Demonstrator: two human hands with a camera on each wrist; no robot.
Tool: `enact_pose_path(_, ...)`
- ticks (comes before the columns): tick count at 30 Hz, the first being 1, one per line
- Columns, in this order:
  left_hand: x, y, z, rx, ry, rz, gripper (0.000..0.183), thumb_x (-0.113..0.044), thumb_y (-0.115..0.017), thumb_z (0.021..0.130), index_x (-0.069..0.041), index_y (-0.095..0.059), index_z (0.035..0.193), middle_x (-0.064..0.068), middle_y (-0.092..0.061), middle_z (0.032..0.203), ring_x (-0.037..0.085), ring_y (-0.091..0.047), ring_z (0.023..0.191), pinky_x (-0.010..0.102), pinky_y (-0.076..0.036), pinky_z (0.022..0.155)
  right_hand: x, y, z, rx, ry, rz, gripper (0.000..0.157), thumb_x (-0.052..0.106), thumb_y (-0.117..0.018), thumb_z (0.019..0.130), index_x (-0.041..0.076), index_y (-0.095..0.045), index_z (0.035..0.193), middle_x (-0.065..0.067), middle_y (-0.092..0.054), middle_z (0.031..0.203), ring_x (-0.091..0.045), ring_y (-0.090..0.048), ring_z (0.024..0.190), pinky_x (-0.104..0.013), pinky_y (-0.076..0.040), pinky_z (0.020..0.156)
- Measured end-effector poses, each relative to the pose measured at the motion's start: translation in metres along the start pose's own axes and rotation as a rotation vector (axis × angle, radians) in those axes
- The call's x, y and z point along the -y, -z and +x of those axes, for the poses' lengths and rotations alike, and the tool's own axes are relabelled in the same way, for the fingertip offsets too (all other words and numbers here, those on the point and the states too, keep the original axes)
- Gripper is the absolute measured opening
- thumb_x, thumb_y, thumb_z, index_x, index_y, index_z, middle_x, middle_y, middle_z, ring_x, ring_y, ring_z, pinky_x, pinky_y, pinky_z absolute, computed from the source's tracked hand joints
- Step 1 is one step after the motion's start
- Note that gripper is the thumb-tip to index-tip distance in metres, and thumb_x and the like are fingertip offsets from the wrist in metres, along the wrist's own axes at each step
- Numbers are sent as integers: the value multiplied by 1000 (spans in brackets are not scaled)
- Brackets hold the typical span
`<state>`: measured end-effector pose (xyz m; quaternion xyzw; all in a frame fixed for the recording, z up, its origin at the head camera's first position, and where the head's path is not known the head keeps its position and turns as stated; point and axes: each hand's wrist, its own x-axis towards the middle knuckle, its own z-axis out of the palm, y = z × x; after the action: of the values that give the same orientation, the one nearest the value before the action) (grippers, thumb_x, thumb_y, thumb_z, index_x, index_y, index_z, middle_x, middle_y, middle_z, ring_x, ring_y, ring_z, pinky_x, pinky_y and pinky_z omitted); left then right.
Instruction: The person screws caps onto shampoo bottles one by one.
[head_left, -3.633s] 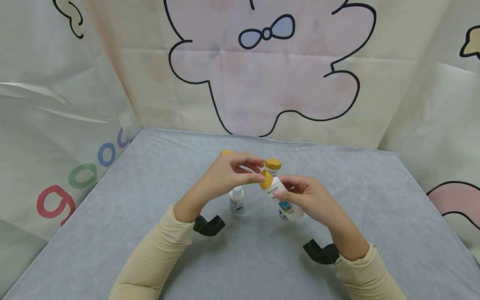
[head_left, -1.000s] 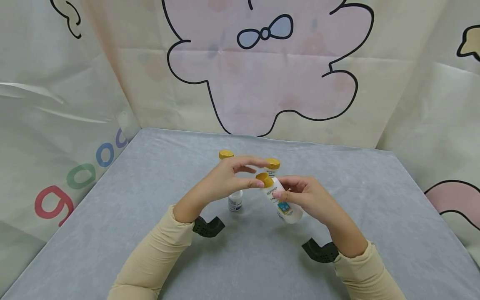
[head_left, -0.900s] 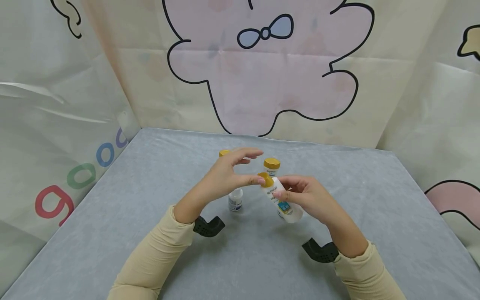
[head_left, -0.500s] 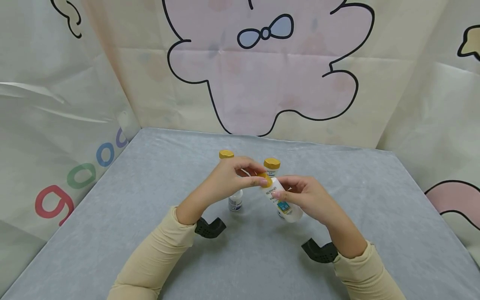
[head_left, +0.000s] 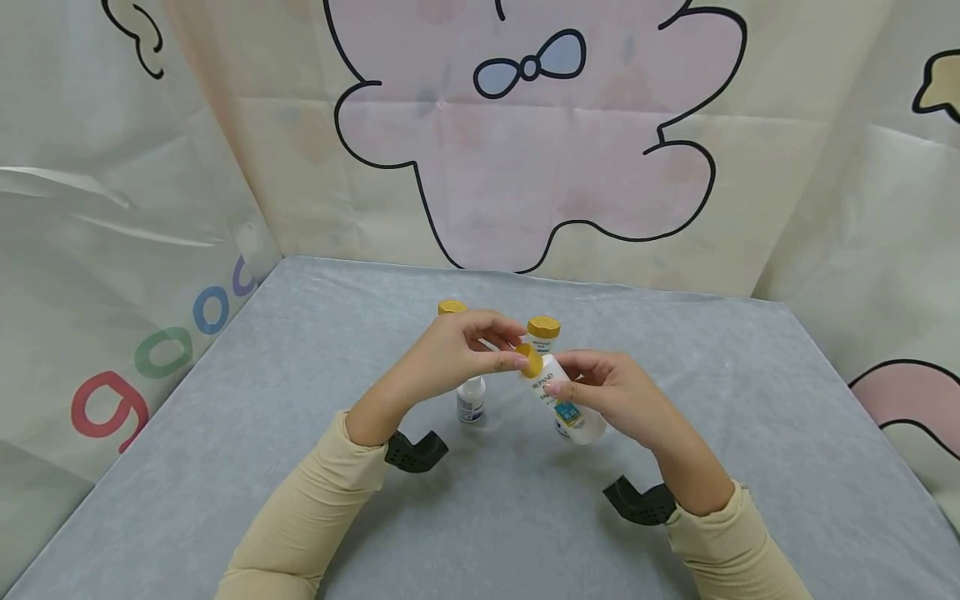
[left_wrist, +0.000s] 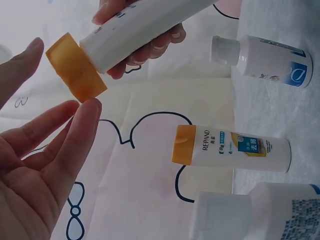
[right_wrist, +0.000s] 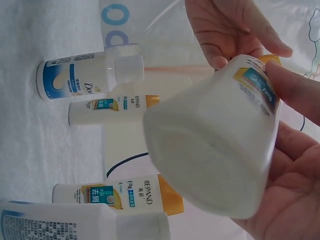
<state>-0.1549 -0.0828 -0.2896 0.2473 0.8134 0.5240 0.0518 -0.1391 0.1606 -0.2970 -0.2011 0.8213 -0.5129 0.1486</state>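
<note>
My right hand (head_left: 618, 396) grips a white shampoo bottle (head_left: 567, 414) with a yellow cap (left_wrist: 75, 70). The bottle is tilted in the air, cap end up and to the left. The cap sits askew at the bottle's neck end. My left hand (head_left: 453, 350) is at the cap; in the left wrist view its fingertips touch the cap's lower edge, while the thumb (left_wrist: 30, 55) stands apart from it. Behind the held bottle stands another yellow-capped shampoo bottle (head_left: 543, 329), upright on the table.
A second upright yellow-capped bottle (head_left: 452, 307) is mostly hidden behind my left hand. A white-capped bottle (head_left: 471, 406) stands below that hand, and another white-capped bottle (right_wrist: 80, 75) shows in the right wrist view. Grey cloth (head_left: 480, 517) covers the table.
My left fingers lifted off the cap, came back onto it, and have now loosened again. The cap's facing has shifted. My right hand keeps holding the bottle in nearly the same place.
</note>
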Motion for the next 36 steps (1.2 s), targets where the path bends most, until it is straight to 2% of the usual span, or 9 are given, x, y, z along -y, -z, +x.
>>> enact_pose_path(4, 1, 1, 1, 43, -21, -31, 32, -20, -78, 87, -9, -71, 117, 4, -71, 111, 15, -69, 97, 28, -60, 80, 0, 1, -1, 6, 6, -2, 37, 23, -69, 94, 1, -66, 124, -8, -72, 102, -18, -67, 89, -38, -55, 79)
enact_pose_path(7, 1, 2, 0, 67, -24, -51, 39, -16, -78, 87, -7, -68, 124, 6, -69, 120, 17, -70, 100, 27, -60, 82, 1, 1, -1, 6, 10, 1, 38, 23, -69, 94, 1, -66, 124, -8, -72, 101, -18, -66, 89, -37, -55, 79)
enact_pose_path(10, 0, 3, 0, 63, -16, -58, 44, -16, -77, 88, -8, -65, 130, 7, -66, 125, 18, -69, 106, 28, -60, 84, 1, 1, -1, 3, 10, 2, 37, 22, -69, 94, 0, -66, 124, -9, -72, 101, -18, -66, 89, -37, -55, 80)
enact_pose_path(13, 0, 2, 0, 41, 5, -42, 44, -21, -75, 90, -9, -64, 131, 5, -68, 120, 16, -67, 105, 28, -59, 83, 0, 0, -1, 1, 17, 1, 37, 21, -69, 94, 0, -66, 124, -9, -72, 102, -18, -67, 88, -37, -55, 79)
enact_pose_path(17, 0, 0, 1, 38, 27, -29, 35, -22, -75, 90, -10, -70, 123, 3, -72, 109, 13, -67, 97, 27, -59, 80, -2, 0, -1, 0, 23, -4, 36, 21, -69, 94, 1, -66, 124, -9, -73, 102, -17, -67, 88, -37, -56, 79)
enact_pose_path(23, 1, -1, 0, 72, -28, -42, 36, -15, -74, 91, -6, -69, 124, 8, -70, 116, 15, -67, 102, 26, -60, 81, -2, 1, -1, 7, 6, -10, 37, 23, -69, 94, 1, -66, 124, -11, -72, 104, -19, -67, 89, -37, -55, 79)
enact_pose_path(26, 0, 0, 0, 69, -28, -43, 38, -16, -73, 92, -6, -66, 128, 8, -70, 117, 15, -67, 104, 27, -59, 82, -1, 0, 0, 6, -6, -9, 37, 23, -70, 94, 2, -66, 124, -11, -72, 104, -19, -67, 89, -38, -55, 79)
enact_pose_path(30, -1, 0, 0, 62, -13, -52, 34, -17, -73, 92, -7, -68, 124, 7, -72, 112, 14, -68, 99, 28, -59, 81, 0, -1, 0, 2, -8, -14, 36, 23, -70, 94, 2, -67, 123, -12, -72, 103, -19, -67, 88, -38, -55, 79)
enact_pose_path(36, -2, 0, -1, 73, -42, -34, 32, -15, -73, 91, -6, -70, 122, 9, -72, 114, 15, -67, 101, 26, -59, 80, 0, -2, 0, 4, 1, -17, 36, 23, -71, 93, 2, -68, 122, -11, -72, 102, -19, -68, 88, -38, -55, 78)
